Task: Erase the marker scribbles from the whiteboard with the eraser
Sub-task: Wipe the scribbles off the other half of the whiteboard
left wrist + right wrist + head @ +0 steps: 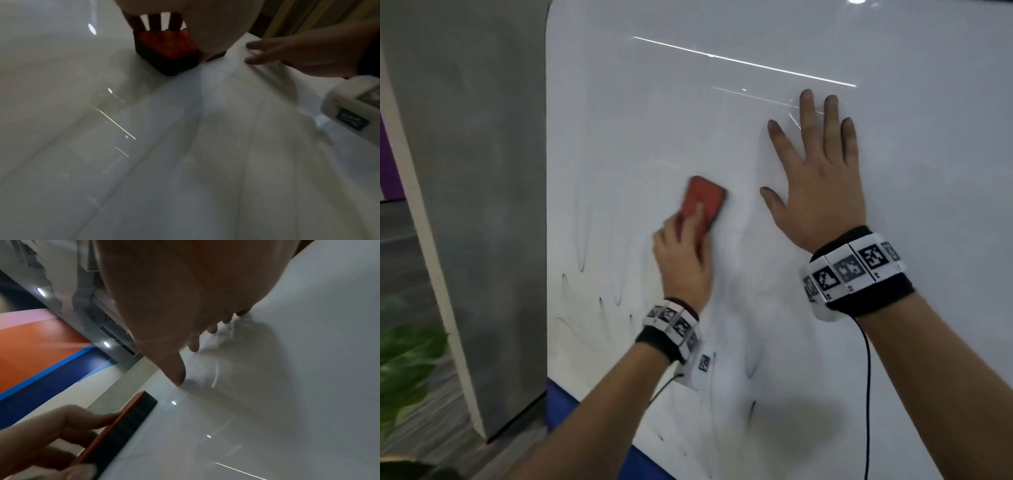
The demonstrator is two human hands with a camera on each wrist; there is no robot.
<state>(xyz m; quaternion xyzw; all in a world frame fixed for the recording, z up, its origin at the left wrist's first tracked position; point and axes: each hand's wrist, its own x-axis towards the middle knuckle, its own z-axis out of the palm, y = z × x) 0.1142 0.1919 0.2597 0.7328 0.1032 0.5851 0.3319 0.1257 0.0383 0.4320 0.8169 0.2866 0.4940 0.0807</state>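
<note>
A large whiteboard (pixel 756 68) fills the head view. My left hand (pixel 681 253) grips a red eraser (pixel 702 202) and presses its dark felt side against the board, left of centre. The eraser (pixel 164 47) also shows under my fingers in the left wrist view, and the eraser (pixel 123 426) shows edge-on in the right wrist view. My right hand (pixel 818 171) lies flat on the board with fingers spread, to the right of the eraser. Faint black marker scribbles (pixel 582 253) remain at the board's lower left, and more scribbles (pixel 751 411) sit below my left wrist.
A grey pillar (pixel 476 205) stands just left of the board's rounded edge. Green plant leaves (pixel 404 359) sit at the lower left. A blue surface (pixel 561 404) shows under the board's bottom edge. Cables (pixel 868 377) hang from both wrist bands.
</note>
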